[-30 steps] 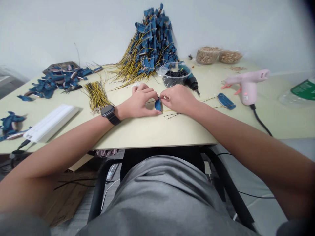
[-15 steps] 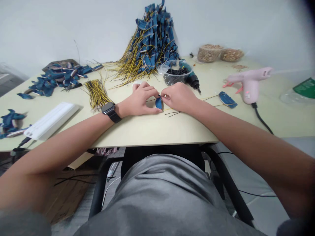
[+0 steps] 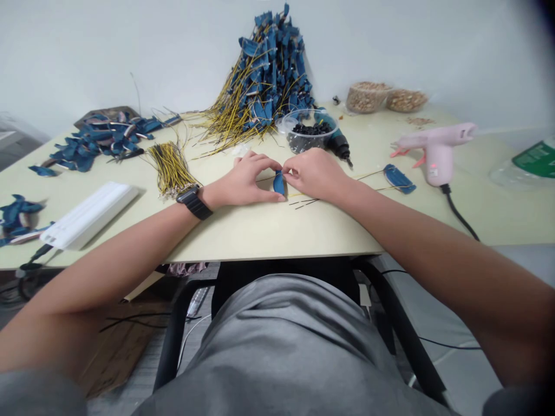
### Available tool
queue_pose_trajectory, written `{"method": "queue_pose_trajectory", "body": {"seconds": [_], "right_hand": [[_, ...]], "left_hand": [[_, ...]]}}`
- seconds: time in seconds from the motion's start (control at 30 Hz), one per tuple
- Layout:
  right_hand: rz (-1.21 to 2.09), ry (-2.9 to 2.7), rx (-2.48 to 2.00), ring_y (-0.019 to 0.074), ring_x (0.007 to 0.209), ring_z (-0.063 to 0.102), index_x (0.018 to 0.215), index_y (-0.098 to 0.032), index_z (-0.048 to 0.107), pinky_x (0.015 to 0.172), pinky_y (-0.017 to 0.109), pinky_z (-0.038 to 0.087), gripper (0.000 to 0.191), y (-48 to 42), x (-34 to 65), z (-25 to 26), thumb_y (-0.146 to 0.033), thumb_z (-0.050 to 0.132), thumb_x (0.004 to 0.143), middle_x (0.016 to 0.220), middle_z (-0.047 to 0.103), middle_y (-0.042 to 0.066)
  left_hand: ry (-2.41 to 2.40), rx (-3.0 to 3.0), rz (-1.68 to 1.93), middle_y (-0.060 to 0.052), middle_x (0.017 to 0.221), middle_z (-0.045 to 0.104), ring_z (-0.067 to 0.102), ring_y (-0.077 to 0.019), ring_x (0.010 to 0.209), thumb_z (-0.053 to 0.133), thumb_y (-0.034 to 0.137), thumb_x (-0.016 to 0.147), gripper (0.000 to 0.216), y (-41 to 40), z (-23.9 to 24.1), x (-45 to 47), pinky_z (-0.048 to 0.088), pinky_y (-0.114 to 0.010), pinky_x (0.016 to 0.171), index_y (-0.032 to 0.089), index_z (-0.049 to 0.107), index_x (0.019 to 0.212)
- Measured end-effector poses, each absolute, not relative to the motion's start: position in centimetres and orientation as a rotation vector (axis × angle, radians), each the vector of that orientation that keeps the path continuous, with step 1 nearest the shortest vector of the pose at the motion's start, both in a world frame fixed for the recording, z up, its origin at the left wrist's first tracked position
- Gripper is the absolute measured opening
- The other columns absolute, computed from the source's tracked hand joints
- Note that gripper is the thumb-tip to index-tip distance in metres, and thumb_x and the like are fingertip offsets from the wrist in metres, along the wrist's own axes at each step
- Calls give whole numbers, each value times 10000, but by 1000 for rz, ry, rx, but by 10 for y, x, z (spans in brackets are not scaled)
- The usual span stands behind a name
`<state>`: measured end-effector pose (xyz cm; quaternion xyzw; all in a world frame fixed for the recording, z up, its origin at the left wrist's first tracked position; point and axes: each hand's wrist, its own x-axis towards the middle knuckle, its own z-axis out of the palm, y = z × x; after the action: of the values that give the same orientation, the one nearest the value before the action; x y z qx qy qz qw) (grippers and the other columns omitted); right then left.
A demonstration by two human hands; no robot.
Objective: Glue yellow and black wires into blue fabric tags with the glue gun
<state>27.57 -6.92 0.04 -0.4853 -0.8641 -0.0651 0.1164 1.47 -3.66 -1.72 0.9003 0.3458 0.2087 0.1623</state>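
left hand (image 3: 245,180) curled, fingertips pinching small blue leaf-shaped piece (image 3: 278,182) on cream tabletop (image 3: 269,228) | right hand (image 3: 314,173) closed on its upper tip, fingertips hidden behind knuckles | whether a wire is gripped there: cannot tell | thin dark wires (image 3: 303,202) lie just beside | pink glue gun (image 3: 436,151) well apart, cord cut off by table edge

A small craft workshop — a plain table (image 3: 260,231) against a bare wall, piled with blue leaves (image 3: 273,63), cut wires (image 3: 171,164), and a glue gun (image 3: 436,150).
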Motion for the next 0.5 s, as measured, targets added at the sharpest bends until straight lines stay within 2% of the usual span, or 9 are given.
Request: {"method": "queue_pose_trajectory", "body": {"seconds": [0.2,0.5], "right_hand": [[-144,-2498,-1457,324,991,803,1313,-181,1039,835,410,438,364,-70,274,1,-172,707,1165,1128,968,163],[4,-2407,-1345,253,818,679,1160,-177,1028,835,401,442,310,-60,278,-10,-156,722,1108,898,870,98]], "left_hand": [[934,2526,610,-158,1386,927,832,-421,1290,980,1044,829,982,-33,-16,14,626,-584,1194,262,924,1421],[890,2516,644,-125,1349,914,850,-372,1244,1040,953,830,910,-29,-18,12,637,-498,1122,243,896,1381]]}}
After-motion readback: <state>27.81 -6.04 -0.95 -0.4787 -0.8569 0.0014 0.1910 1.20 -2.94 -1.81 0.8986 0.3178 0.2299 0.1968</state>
